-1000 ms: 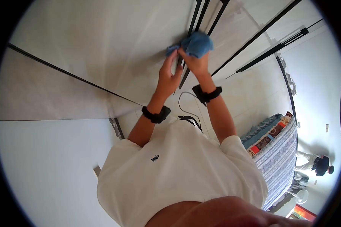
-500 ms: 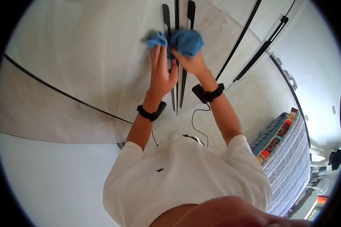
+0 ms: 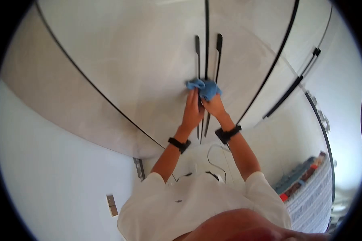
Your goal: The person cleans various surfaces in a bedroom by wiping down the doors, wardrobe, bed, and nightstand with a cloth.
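A blue cloth [image 3: 209, 90] is bunched around the left of two long black handles [image 3: 197, 44] on pale wardrobe doors [image 3: 149, 68]. My right hand [image 3: 214, 106] is closed on the larger bunch, just right of that handle. My left hand [image 3: 192, 111] has its fingers along the same handle, with their tips pressed on the cloth's left end. Between the two hands, part of the handle is hidden by cloth and fingers. The other black handle [image 3: 219, 48] runs close by on the right, partly behind the cloth and my right hand.
Black bands [image 3: 228, 133] with small boxes sit on both wrists, and a thin cable [image 3: 210, 154] hangs from the right one. A striped bed [image 3: 311, 205] stands at lower right. Another door handle [image 3: 287, 94] lies farther right. A wall switch [image 3: 112, 205] is at lower left.
The head view has tilted up, so the doors and hands appear lower and farther right. Both hands and the cloth have slid somewhat down the left handle.
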`<action>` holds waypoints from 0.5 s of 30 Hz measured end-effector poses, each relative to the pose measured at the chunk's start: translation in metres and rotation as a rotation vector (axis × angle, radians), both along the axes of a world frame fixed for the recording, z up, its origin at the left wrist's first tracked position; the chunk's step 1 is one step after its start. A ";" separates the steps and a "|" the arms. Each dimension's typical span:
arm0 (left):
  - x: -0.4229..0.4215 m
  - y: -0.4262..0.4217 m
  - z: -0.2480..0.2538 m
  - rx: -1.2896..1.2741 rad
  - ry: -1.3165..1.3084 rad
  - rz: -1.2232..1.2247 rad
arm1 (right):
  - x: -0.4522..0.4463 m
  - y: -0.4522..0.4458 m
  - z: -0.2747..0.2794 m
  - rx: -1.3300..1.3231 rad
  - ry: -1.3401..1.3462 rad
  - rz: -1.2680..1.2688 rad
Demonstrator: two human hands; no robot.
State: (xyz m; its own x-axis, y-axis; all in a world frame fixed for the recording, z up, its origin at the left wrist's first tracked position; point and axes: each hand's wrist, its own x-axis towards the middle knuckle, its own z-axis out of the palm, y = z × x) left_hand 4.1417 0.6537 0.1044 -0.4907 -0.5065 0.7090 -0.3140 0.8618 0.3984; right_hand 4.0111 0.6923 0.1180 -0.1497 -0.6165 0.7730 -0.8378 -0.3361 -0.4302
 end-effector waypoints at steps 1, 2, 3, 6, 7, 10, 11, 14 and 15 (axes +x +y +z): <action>0.001 -0.006 0.011 -0.046 -0.003 0.062 | -0.001 -0.001 0.012 -0.018 -0.071 0.054; 0.010 -0.005 0.015 -0.080 -0.113 0.144 | 0.006 0.006 0.024 -0.018 -0.159 0.116; 0.020 -0.010 0.024 -0.110 -0.216 0.219 | 0.012 0.009 0.045 0.019 -0.262 0.167; 0.028 -0.025 0.089 -0.258 -0.250 0.245 | 0.020 0.023 0.105 0.060 -0.312 0.278; 0.027 -0.031 0.113 -0.266 -0.269 0.263 | 0.017 0.023 0.122 0.045 -0.259 0.300; 0.056 -0.047 0.177 -0.447 -0.290 0.257 | 0.030 0.011 0.162 -0.091 -0.133 0.337; 0.063 -0.049 0.195 -0.496 -0.262 0.262 | 0.033 0.008 0.176 -0.135 -0.145 0.354; 0.081 -0.064 0.252 -0.599 -0.240 0.292 | 0.031 -0.011 0.208 -0.243 -0.098 0.284; 0.088 -0.068 0.270 -0.653 -0.236 0.320 | 0.026 -0.026 0.219 -0.348 0.094 0.157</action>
State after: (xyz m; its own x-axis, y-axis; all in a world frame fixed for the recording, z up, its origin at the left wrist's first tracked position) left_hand 4.2300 0.5853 0.3748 -0.5665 -0.1637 0.8076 -0.6012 0.7524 -0.2692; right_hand 4.0376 0.6667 0.3370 0.0071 -0.3245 0.9459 -0.7952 -0.5753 -0.1914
